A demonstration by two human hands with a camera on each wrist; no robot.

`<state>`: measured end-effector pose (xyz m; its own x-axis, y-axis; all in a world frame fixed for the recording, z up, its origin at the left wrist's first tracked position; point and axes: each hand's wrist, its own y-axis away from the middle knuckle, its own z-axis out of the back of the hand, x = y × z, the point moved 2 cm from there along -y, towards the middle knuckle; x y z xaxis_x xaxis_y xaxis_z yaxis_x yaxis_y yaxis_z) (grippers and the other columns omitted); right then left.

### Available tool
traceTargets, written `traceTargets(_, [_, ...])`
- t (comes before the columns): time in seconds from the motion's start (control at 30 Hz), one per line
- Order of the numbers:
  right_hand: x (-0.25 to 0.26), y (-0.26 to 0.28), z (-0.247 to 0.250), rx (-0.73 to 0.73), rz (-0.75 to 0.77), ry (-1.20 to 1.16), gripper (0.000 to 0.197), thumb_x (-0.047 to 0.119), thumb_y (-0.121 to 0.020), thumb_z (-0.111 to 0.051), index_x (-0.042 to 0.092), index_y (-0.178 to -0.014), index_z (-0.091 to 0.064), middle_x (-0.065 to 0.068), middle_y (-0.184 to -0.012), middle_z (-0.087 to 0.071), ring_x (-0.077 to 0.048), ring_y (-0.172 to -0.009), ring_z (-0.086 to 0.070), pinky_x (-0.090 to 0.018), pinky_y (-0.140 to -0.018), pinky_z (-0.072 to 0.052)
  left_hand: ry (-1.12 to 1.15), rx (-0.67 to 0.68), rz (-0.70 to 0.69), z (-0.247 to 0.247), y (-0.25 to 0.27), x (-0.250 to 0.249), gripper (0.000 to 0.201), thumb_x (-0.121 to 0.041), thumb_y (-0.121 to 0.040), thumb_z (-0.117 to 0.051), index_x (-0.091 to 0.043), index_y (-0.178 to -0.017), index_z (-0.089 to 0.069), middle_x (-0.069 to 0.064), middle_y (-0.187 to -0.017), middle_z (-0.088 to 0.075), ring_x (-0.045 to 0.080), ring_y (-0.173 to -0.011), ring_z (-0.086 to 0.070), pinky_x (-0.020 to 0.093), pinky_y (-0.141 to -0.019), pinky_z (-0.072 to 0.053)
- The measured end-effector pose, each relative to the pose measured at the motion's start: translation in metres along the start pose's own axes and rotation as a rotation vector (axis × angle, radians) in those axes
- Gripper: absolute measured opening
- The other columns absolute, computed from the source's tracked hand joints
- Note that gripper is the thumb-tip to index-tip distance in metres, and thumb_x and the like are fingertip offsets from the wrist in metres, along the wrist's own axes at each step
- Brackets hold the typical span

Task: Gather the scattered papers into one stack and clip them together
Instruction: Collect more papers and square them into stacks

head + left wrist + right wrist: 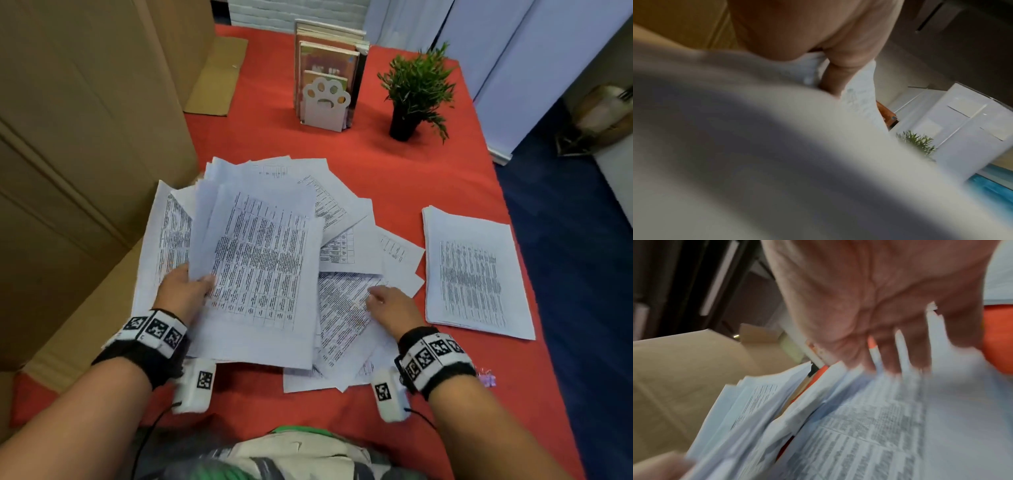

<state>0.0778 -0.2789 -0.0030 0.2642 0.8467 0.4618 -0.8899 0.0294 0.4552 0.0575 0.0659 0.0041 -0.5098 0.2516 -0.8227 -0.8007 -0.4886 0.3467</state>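
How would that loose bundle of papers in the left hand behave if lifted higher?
Probably floppy: the bundle of papers already fans unevenly where the left hand pinches only its near edge. Sheets look misaligned, so some may slide out. It seems light, since a one-handed thumb pinch holds it up.
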Motion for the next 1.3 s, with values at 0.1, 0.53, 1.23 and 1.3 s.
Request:
traceTargets(0.1, [-0.024, -0.005, -0.003, -0.252, -0.312, -0.264, 0.056, 0.017, -0.085, -0.055, 0.017, -0.139, -0.038, -0.017, -0.139, -0.034, -0.038, -0.122, -0.047, -0.041, -0.107, -0.038, -0.097, 0.125, 0.052, -0.022, 0.008, 0.011, 0.021, -0.011, -0.085, -0.060, -0.005, -0.106, -0.060, 0.013, -0.084, -0.063, 0.025, -0.071, -0.056, 0.033, -0.065, -0.048])
traceTargets(0.53, [-0.036, 0.012, 0.010, -0.407, -0.305, -0.360, 0.014, 0.008, -0.087, -0.048, 0.006, -0.091, -0.061, -0.012, -0.092, -0.064, -0.032, -0.091, -0.060, -0.031, -0.076, -0.046, -0.281, 0.184, 0.014, -0.058, 0.028, 0.012, 0.035, -0.008, -0.088, -0.055, -0.004, -0.122, -0.052, 0.016, -0.104, -0.061, 0.029, -0.090, -0.054, 0.033, -0.079, -0.041])
traceTargets(1.23, [0.033, 0.047, 0.082, -0.612, 0.184, -0.401, 0.012, 0.006, -0.086, -0.057, 0.010, -0.095, -0.063, -0.006, -0.087, -0.062, -0.022, -0.079, -0.057, -0.025, -0.068, -0.039, -0.081, 0.185, -0.049, -0.069, 0.052, 0.001, 0.048, -0.036, -0.098, -0.036, -0.027, -0.144, -0.027, 0.020, -0.145, -0.042, 0.038, -0.129, -0.045, 0.042, -0.100, -0.037])
traceTargets(1.3, [0.022, 0.037, 0.053, -0.487, 0.083, -0.481, 0.017, 0.008, -0.087, -0.056, 0.009, -0.103, -0.061, -0.004, -0.090, -0.061, -0.021, -0.083, -0.057, -0.023, -0.072, -0.038, -0.020, 0.238, 0.059, -0.069, 0.050, 0.002, 0.061, -0.060, -0.092, -0.019, -0.021, -0.124, -0.056, 0.015, -0.139, -0.050, 0.034, -0.126, -0.048, 0.039, -0.100, -0.036])
